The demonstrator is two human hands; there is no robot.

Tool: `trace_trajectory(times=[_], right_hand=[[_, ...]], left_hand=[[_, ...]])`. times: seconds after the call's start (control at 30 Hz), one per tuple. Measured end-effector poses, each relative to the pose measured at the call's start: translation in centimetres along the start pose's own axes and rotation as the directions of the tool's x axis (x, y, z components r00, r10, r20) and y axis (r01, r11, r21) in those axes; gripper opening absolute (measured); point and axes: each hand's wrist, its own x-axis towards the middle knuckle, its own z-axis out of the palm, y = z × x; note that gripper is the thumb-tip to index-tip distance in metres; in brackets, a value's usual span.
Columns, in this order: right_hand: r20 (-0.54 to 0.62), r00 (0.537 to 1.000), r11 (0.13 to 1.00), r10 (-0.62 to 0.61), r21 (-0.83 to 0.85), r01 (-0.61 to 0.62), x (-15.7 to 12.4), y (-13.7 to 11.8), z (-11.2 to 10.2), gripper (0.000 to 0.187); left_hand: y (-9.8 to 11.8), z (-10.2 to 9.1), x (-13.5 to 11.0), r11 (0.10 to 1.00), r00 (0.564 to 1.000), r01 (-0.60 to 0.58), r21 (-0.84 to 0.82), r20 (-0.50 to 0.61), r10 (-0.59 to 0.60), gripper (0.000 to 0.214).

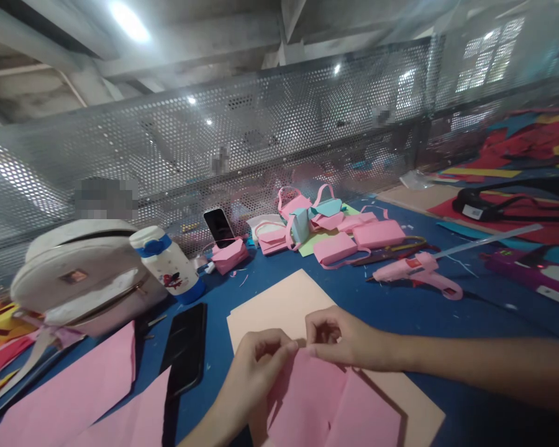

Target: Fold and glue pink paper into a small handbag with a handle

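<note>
Left hand [263, 359] and right hand [339, 335] both pinch the far edge of folded pink paper [314, 397], over beige sheets [289, 301] on the bench [265, 273]; uneven pull could skew the fold or tear it.

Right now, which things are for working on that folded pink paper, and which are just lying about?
Seemingly in the job:
- folded pink paper, in the left hand and right hand
- flat peach paper beneath
- maybe the pink glue gun

Probably just lying about:
- white bottle with blue trim
- flat black phone
- pale zipped backpack
</note>
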Motion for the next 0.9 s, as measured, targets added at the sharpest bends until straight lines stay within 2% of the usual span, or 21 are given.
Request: trace_trajectory(times=[0.17,0.37,0.53,0.63,0.73,0.8,0.9], right_hand=[[0.026,1.0,0.998,0.007,0.06,-0.009,0.0,-1.0,0.0,0.026],[-0.025,1.0,1.0,0.006,0.009,-0.006,-0.1,-0.7,0.1,0.021],[-0.019,1.0,1.0,-0.015,-0.003,0.015,-0.2,-0.3,0.0,0.021],[-0.048,0.998,0.999,-0.034,-0.014,0.034,-0.1,-0.5,-0.2,0.026],[-0.161,0.978,0.991,-0.134,-0.052,0.127,0.1,-0.6,-0.6,0.031],[-0.247,0.947,0.979,-0.203,-0.072,0.191,0.3,-0.4,-1.0,0.03],[-0.34,0.908,0.97,-0.244,-0.086,0.229,0.6,0.1,-1.4,0.029]], left_hand=[[0.7,-0.1,-0.7,0.995,0.999,-0.003,0.099,-0.047,0.008,0.037],[0.6,0.0,-0.8,0.99,0.997,-0.042,0.136,-0.053,0.049,0.037],[0.4,-0.3,-0.7,0.991,0.995,-0.06,0.117,-0.075,0.069,0.037],[0.1,-0.3,-0.7,0.995,0.992,-0.096,-0.021,-0.081,0.094,0.036],[-0.4,-0.2,-0.5,0.953,0.985,-0.17,-0.252,-0.054,0.161,0.038],[-0.8,-0.2,-0.3,0.937,0.983,-0.183,-0.297,-0.065,0.172,0.048],[-1.2,-0.3,-0.1,0.947,0.986,-0.147,-0.286,-0.112,0.12,0.035]])
